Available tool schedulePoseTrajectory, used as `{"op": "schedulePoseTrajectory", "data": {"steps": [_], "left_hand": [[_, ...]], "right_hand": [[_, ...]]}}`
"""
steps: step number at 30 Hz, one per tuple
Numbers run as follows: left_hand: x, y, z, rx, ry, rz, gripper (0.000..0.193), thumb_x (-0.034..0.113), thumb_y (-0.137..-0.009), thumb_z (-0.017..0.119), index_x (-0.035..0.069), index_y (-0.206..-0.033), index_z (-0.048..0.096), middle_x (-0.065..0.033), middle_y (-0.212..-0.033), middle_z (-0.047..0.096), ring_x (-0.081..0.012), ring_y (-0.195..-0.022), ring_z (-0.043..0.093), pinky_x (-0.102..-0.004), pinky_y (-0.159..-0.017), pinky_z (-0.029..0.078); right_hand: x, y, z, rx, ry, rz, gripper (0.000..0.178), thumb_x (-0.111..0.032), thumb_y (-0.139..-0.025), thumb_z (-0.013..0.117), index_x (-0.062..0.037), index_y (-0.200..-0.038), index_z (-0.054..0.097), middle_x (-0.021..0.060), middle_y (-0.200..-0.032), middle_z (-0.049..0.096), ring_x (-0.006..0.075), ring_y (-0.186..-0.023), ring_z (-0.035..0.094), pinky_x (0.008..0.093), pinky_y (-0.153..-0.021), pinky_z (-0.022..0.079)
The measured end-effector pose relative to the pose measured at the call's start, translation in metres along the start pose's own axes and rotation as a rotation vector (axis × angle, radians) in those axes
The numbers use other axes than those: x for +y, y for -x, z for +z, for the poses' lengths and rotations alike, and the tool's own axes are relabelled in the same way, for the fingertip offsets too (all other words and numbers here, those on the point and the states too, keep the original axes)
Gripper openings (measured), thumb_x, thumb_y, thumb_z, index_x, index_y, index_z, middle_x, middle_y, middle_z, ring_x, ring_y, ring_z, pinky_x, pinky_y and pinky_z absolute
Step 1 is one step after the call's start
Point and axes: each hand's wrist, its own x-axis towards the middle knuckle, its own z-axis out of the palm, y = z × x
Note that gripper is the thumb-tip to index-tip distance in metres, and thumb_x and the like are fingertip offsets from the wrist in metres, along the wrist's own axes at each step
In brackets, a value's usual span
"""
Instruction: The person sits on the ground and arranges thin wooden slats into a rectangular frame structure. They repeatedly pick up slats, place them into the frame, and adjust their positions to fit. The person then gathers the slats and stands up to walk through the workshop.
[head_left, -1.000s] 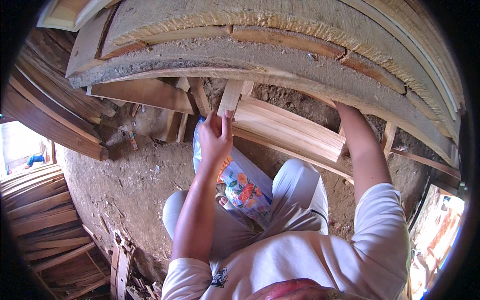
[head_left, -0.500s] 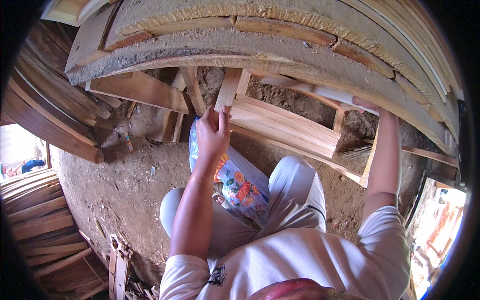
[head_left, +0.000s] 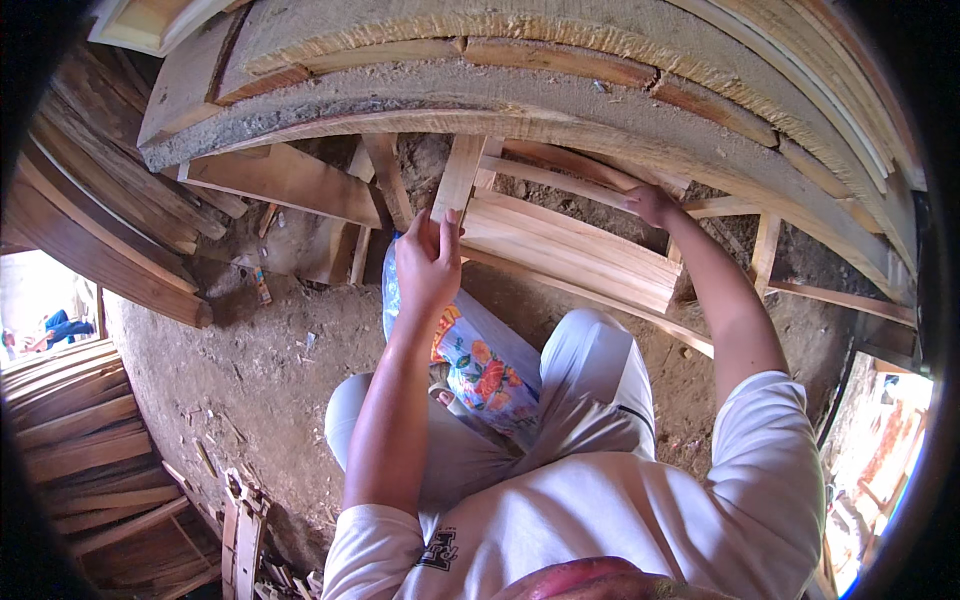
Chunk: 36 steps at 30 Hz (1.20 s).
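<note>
Across twelve o'clock I've got a thick, rough-sawn pale timber beam (head_left: pixel 400 110), sawdust all along it! Towards ten, long dark-brown wooden boards (head_left: pixel 120 230) lie piled together; out at nine, there's a person in blue clothing (head_left: pixel 65 325) in the bright opening. Eight o'clock, a big stack of thin tan wooden strips (head_left: pixel 80 430)! Close in at nine, a small orange wrapper (head_left: pixel 263 287) sits on my brown dirt floor (head_left: pixel 220 370). Glaring daylight (head_left: pixel 890 460) at four!
</note>
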Motion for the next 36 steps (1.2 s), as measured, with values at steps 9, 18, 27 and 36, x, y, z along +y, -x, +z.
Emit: {"op": "schedulePoseTrajectory", "data": {"steps": [9, 18, 27, 36], "left_hand": [[-0.011, 0.001, 0.003, 0.009, 0.004, -0.008, 0.047, 0.033, -0.101, 0.061, -0.013, -0.106, 0.066, -0.0133, -0.058, 0.063, -0.0135, -0.052, 0.057, -0.0332, -0.052, 0.043], [-0.021, 0.0, 0.003, 0.007, 0.024, 0.012, 0.048, 0.032, -0.101, 0.062, -0.014, -0.114, 0.064, -0.0103, -0.057, 0.06, -0.011, -0.05, 0.05, -0.0329, -0.049, 0.04], [-0.018, 0.001, 0.001, 0.021, 0.013, 0.024, 0.043, 0.033, -0.101, 0.061, -0.01, -0.098, 0.067, -0.0141, -0.063, 0.067, -0.0137, -0.055, 0.061, -0.0327, -0.053, 0.045], [-0.016, -0.002, 0.004, 0.026, 0.024, 0.027, 0.042, 0.033, -0.101, 0.061, -0.006, -0.087, 0.066, -0.0133, -0.063, 0.067, -0.0161, -0.053, 0.059, -0.034, -0.053, 0.044]], "right_hand": [[0.011, 0.021, 0.035, -0.109, -0.037, -0.024, 0.034, -0.034, -0.09, 0.066, -0.0011, -0.095, 0.07, 0.0227, -0.089, 0.069, 0.0366, -0.085, 0.068, 0.0454, -0.078, 0.05], [-0.037, 0.036, 0.038, 0.082, -0.144, -0.106, 0.03, -0.017, -0.078, 0.067, -0.0013, -0.104, 0.062, 0.0263, -0.098, 0.067, 0.0443, -0.096, 0.065, 0.0487, -0.082, 0.051], [-0.047, -0.029, -0.005, 0.405, 0.311, 0.284, 0.035, -0.034, -0.093, 0.064, -0.0068, -0.114, 0.068, 0.0234, -0.116, 0.068, 0.0387, -0.107, 0.066, 0.0453, -0.088, 0.053], [-0.008, -0.076, -0.027, 0.475, 0.235, 0.507, 0.04, -0.038, -0.09, 0.067, -0.0062, -0.115, 0.069, 0.0242, -0.116, 0.068, 0.0382, -0.107, 0.066, 0.0444, -0.088, 0.053]]}}
